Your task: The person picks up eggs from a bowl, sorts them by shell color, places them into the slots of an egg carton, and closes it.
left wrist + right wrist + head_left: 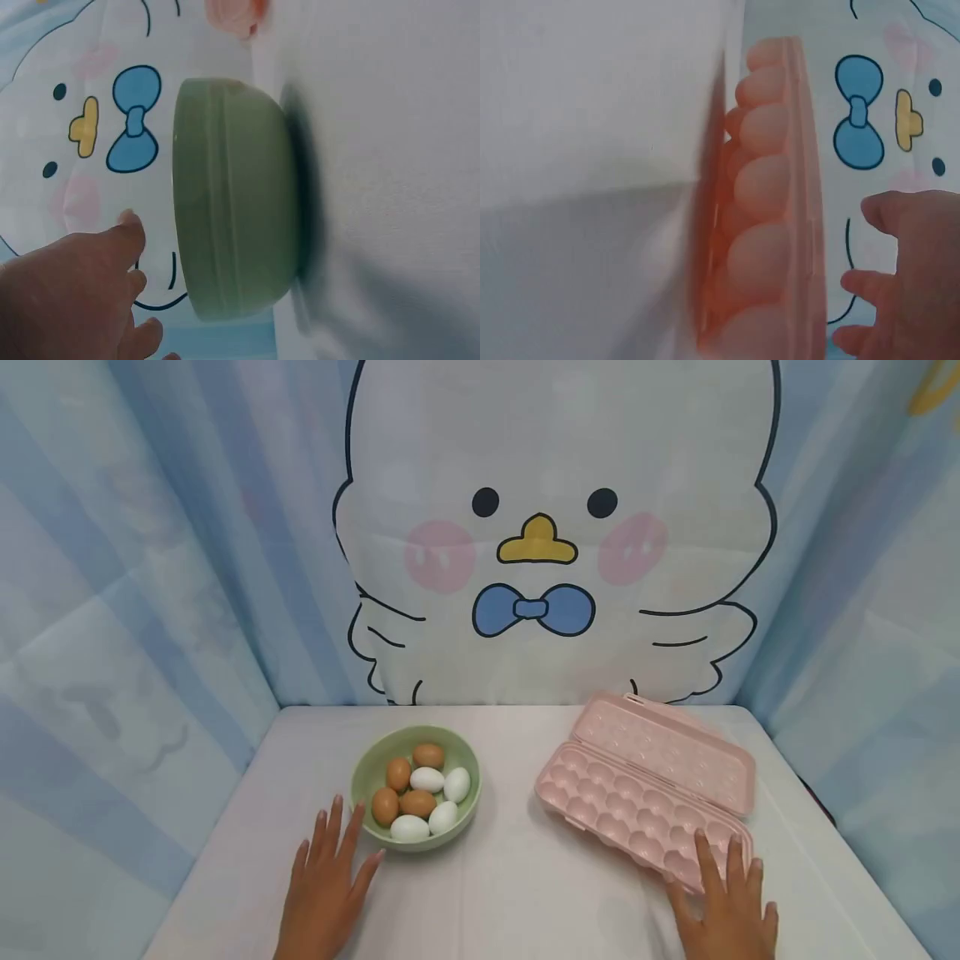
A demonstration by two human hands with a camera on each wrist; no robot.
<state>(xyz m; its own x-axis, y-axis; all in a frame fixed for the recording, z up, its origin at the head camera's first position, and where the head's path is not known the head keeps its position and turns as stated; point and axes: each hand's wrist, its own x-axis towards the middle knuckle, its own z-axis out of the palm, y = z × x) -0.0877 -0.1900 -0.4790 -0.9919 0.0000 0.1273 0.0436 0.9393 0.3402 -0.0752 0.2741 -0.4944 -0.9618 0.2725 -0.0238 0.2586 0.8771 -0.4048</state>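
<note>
A green bowl (471,814) stands on the left half of the table, holding several brown eggs (417,804) and several white eggs (410,828). My left hand (322,881), fingers spread, is at the bowl's near left side; the left wrist view shows the bowl's outer wall (240,199) beside it. To the right lies a pink egg carton (622,806), lid (667,752) folded back and its cups bare. Over the carton's near right end my right hand (723,910) spreads its fingers. The carton's rounded underside (761,187) shows in the right wrist view. Neither hand grips anything.
The white table (510,893) has its far edge against a curtain (540,660) printed with a bird in a blue bow tie. Blue striped curtains (127,635) hang along both sides. Bowl and carton stand apart with tabletop between them.
</note>
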